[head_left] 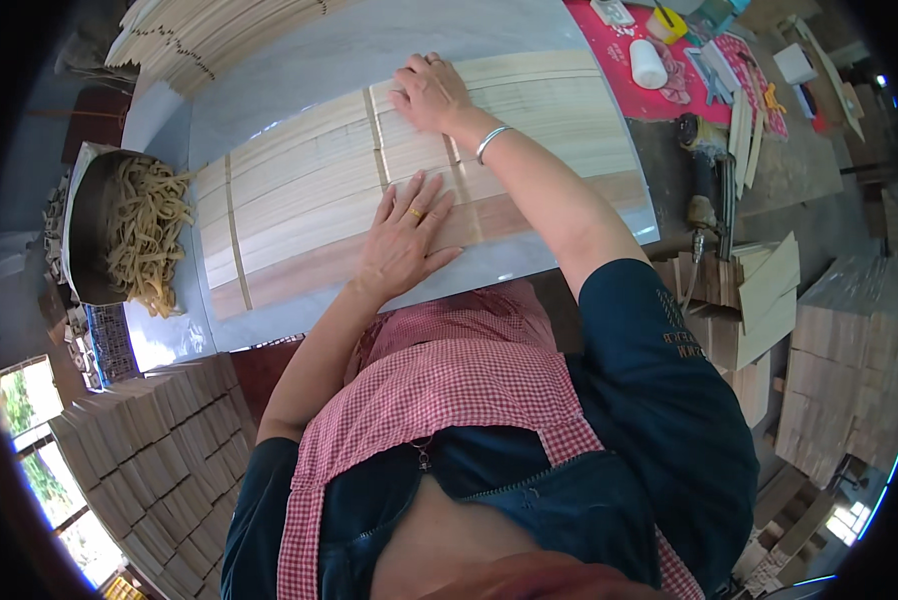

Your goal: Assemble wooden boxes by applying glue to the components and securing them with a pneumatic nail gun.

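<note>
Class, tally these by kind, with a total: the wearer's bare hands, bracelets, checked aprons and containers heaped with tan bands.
Left hand and right hand: 2
Silver bracelet: 1
Checked apron: 1
Container of tan bands: 1
Total: 5

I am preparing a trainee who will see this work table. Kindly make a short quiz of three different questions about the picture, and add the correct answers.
1. Which hand rests on the boards nearer to the person's body, left or right?
2. True or false: the container of loose bands stands to the left of the boards.
3. Choose one. The pattern of the apron is: A) stripes, B) checks, C) dots.

Key:
1. Left. The left hand is nearer to the body; the right hand is at the far side of the boards.
2. True.
3. B.
</note>
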Demonstrator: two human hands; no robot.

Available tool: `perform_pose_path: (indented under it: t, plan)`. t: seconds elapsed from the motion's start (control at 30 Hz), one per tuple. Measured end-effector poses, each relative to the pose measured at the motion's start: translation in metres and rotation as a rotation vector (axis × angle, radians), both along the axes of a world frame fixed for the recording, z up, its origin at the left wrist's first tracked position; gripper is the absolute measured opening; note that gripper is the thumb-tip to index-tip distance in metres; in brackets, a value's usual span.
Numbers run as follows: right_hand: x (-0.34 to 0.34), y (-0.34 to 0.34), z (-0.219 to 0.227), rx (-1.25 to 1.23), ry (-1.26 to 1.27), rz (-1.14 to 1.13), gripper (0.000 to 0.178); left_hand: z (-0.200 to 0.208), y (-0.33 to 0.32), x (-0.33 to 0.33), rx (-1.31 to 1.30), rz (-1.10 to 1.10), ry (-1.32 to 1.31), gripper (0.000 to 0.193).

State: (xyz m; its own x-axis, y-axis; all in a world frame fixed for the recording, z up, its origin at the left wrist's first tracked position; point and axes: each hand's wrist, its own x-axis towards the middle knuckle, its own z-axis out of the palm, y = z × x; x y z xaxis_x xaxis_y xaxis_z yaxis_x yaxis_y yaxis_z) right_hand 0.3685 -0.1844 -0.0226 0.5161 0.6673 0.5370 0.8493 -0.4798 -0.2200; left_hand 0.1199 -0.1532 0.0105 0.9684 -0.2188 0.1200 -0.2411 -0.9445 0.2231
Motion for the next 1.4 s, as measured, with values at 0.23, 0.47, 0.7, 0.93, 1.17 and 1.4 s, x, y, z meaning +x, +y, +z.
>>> perform_pose_path:
  t: [0.23,0.47,0.7,0.93,1.17,1.4]
  plan:
    - [0.009,-0.004,0.002,-0.042,0.054,0.012,0.028,-0.002,-0.005,0.01,0.015,0.003,0.005,0.072]
    - [0.01,-0.008,-0.002,0.004,0.015,-0.001,0.021,0.0,-0.006,0.011,0.019,-0.001,0.006,0.072]
    - [0.039,-0.086,-0.001,0.251,0.068,-0.196,0.024,-0.002,0.019,0.007,-0.18,0.121,-0.136,0.066]
    - [0.095,-0.222,0.002,0.195,0.372,-0.623,0.03,-0.025,0.233,-0.029,-0.091,0.857,-0.356,0.038]
    - [0.114,-0.263,-0.021,0.109,0.51,-0.631,0.036,-0.026,0.309,-0.035,-0.037,1.264,0.033,0.04]
    - [0.142,-0.276,-0.04,0.073,0.481,-0.593,0.039,-0.028,0.33,-0.047,-0.133,1.39,-0.03,0.046]
